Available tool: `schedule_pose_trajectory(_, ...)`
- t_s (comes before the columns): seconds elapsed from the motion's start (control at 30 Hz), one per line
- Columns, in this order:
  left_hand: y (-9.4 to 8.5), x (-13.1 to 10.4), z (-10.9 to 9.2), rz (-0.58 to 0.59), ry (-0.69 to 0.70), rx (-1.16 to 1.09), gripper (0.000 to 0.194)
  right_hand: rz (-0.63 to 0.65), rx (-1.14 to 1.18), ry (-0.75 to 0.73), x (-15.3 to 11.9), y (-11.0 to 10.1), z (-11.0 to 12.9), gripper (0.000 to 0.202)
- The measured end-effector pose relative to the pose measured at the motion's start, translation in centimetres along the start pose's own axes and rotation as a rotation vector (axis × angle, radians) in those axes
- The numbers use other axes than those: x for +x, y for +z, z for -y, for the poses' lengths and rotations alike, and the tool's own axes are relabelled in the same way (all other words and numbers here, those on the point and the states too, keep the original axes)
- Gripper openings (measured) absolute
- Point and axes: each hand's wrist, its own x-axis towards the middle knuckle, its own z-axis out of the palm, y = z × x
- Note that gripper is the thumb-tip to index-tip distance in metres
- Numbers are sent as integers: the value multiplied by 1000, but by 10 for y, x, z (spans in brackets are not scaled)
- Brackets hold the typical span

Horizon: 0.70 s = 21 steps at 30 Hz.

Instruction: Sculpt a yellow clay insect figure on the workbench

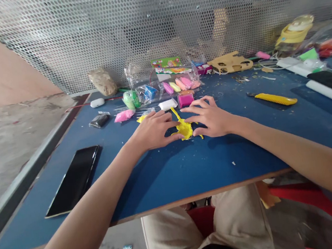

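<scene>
A flattened, irregular piece of yellow clay (185, 129) lies on the blue table, with a thin strand reaching up and away from it. My left hand (156, 130) is at its left side, thumb and fingertips at the clay's edge, fingers apart. From the right, my right hand (206, 118) reaches toward the same piece with spread, slightly bent fingers. Just beyond the clay are a white packet (168, 104) and a magenta block (186, 99). A yellow packet (145, 116) is partly hidden behind my left hand.
Pink (125, 115) and black packets (100, 119) lie left of centre, near a dark phone (74, 180). A yellow cutter (275, 98) lies right. Clay bags, a bottle (293, 36) and a yellow cutout (231, 62) line the mesh panel (147, 25).
</scene>
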Motion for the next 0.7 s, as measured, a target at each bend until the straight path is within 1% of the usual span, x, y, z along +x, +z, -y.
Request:
schedule_pose_trajectory(0.17, -1, -1, 1, -2, 18, 19, 54, -9, 21, 0, -1, 0, -1, 62)
schedule_pose_trajectory(0.3, -3, -5, 6, -50, 40, 9, 55, -47, 57, -3, -4, -4, -4, 68)
schedule_pose_trajectory(0.37, -5, -7, 8, -62, 67, -18, 52, -62, 72, -34, -7, -6, -7, 65)
schedule_pose_trajectory(0.5, -6, -8, 8, -41, 137, -75, 51, -8, 91, -121, -11, -8, -10, 62)
schedule_pose_trajectory(0.6, -4, -8, 8, -23, 145, -89, 51, 32, 84, -126, -11, -9, -9, 60)
schedule_pose_trajectory(0.7, -2, -8, 9, -12, 133, -116, 50, 28, 83, -122, -11, -9, -9, 57)
